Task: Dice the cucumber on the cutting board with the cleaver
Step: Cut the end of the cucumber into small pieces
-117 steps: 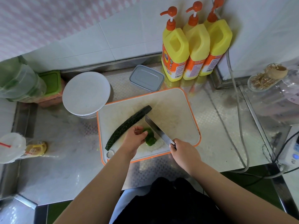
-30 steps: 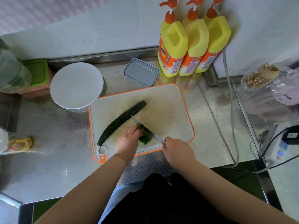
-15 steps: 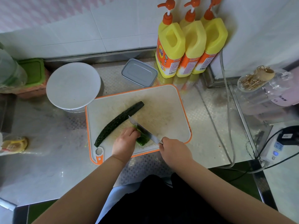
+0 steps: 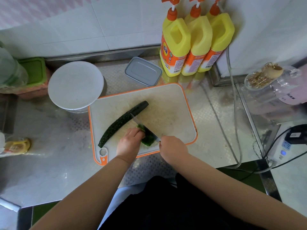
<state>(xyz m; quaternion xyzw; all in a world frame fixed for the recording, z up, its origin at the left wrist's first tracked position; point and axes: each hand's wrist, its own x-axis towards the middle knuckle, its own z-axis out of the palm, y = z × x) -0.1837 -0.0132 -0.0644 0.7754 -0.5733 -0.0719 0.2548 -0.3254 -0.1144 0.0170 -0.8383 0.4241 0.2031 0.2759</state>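
The left hand (image 4: 130,142) presses down with curled fingers on a green cucumber piece (image 4: 147,140) near the front edge of the board (image 4: 174,103). The piece is mostly hidden under the fingers and the blade, so its shape and cut faces are hard to make out. The right hand (image 4: 172,147) is wrapped around the handle of the cleaver (image 4: 144,127); the handle itself is covered by the hand. The narrow blade runs from the hand toward the back left, lying against the piece, with its tip touching or just beside the long cucumber (image 4: 123,123).

That cucumber is dark green, bumpy-skinned and slightly curved. It lies slantwise across the left half of the board, from the front left corner up toward the middle.

The board is white with an orange rim and sits on a steel table (image 4: 49,163) near its front edge. Behind the board's left corner stands a round white lid (image 4: 75,85); behind the board lies a grey tin (image 4: 143,71). Three yellow bottles (image 4: 196,42) stand against the back wall, their pump tops cut off by the frame. At the right edge a glass jar (image 4: 269,85) lies blurred. Both forearms reach in from below.
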